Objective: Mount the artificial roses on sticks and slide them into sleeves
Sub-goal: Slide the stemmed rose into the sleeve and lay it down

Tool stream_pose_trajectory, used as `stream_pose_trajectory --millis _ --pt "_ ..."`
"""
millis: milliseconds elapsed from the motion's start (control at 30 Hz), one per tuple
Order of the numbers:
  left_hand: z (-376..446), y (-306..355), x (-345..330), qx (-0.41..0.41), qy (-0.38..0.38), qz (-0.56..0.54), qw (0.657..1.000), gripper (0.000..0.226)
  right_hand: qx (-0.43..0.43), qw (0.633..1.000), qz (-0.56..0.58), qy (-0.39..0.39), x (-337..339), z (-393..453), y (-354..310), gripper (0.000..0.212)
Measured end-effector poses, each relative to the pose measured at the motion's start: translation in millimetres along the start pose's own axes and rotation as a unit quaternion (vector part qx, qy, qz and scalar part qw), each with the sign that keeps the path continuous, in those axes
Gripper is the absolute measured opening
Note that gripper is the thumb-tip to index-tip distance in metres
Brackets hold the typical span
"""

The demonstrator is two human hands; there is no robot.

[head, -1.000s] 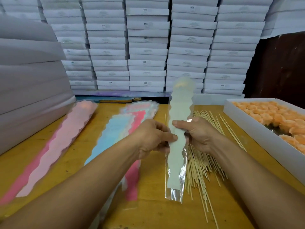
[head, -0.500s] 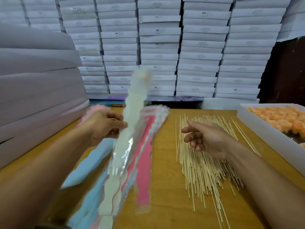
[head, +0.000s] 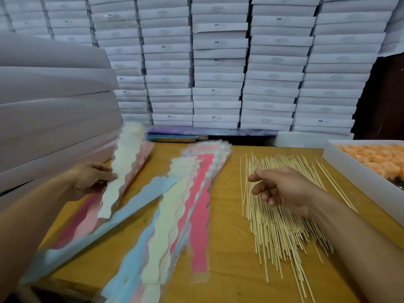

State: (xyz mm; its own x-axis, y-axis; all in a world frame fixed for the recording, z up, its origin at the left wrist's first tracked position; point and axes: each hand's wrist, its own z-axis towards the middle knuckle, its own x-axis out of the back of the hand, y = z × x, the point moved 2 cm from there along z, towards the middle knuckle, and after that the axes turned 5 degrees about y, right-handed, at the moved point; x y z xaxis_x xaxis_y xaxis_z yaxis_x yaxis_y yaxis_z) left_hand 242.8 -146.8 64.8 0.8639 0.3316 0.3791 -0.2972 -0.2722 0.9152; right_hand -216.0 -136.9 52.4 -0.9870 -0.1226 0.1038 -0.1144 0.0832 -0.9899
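Under the left hand (head: 91, 180), pinching a cream sleeve (head: 122, 171): no rose (head: 371, 158) mounted; right hand (head: 282, 189) loosely spread above sticks (head: 279, 226), nothing held.

Rose tray (head: 358, 171) cut off at right edge; pale sleeve (head: 122, 171) in left hand (head: 91, 180) motion-blurred.

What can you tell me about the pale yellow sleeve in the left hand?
The pale yellow sleeve is a long, narrow strip with wavy scalloped edges, apparently paper inside clear film. It is blurred. The left hand pinches it at mid-length, tilted, wide end up and away, narrow end down over the pink sleeves on the table's left side.
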Motion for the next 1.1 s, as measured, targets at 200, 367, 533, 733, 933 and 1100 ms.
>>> stream_pose_trajectory --millis 200,367,533,733,933,1100 --pt "9.0 -8.9 4.1 -0.003 0.044 0.118 0.992 0.02 0.001 1.0 -0.007 0.001 -0.1 1.3 2.5 0.027" --pt "7.9 6.7 -0.4 -0.089 0.15 0.363 0.915 0.045 0.001 1.0 -0.01 0.0 -0.7 1.1 2.0 0.027" --pt "-5.0 33.6 -17.8 -0.188 0.244 0.417 0.855 0.033 0.003 1.0 -0.01 0.002 -0.5 0.6 1.4 0.026" --pt "-40.8 92.6 -80.5 -0.314 0.233 0.313 0.866 0.021 0.005 1.0 0.002 0.01 3.9 3.2 1.4 0.025" --pt "-83.8 136.7 -185.7 -0.366 0.145 0.236 0.888 0.016 0.025 0.997 0.038 0.067 20.8 9.6 1.1 0.022" --pt "-113.1 146.1 -278.4 -0.36 0.045 0.235 0.902 0.01 0.039 0.989 0.026 0.141 36.1 15.3 1.9 0.018"
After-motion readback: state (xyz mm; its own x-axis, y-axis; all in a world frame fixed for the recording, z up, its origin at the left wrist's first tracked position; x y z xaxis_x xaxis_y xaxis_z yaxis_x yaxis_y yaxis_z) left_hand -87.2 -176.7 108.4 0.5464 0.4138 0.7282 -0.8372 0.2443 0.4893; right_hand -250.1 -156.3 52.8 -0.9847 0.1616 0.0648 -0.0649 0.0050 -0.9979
